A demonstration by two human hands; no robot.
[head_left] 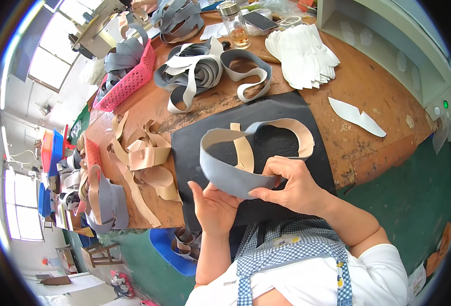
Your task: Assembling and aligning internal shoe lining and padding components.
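Observation:
A long strip (225,174), blue-grey on one face and beige on the other, curls in loops above a black mat (194,148). My right hand (294,186) pinches the strip between thumb and fingers near its lower edge. Palm up, my left hand (216,206) rests its fingers against the underside of the loop, its thumb stretched away from them. Behind the loop, a short tan strip (243,150) lies on the mat. The fingertips of my left hand are partly hidden by the strip.
Beige strips (146,158) heap on the wooden table (373,76) at left. Rolled grey strips (197,69) lie at the back, near a pink basket (128,79) and a glass jar (234,25). White cut pieces (304,56) are stacked by a grey machine (388,41). A blue tub (164,250) stands below.

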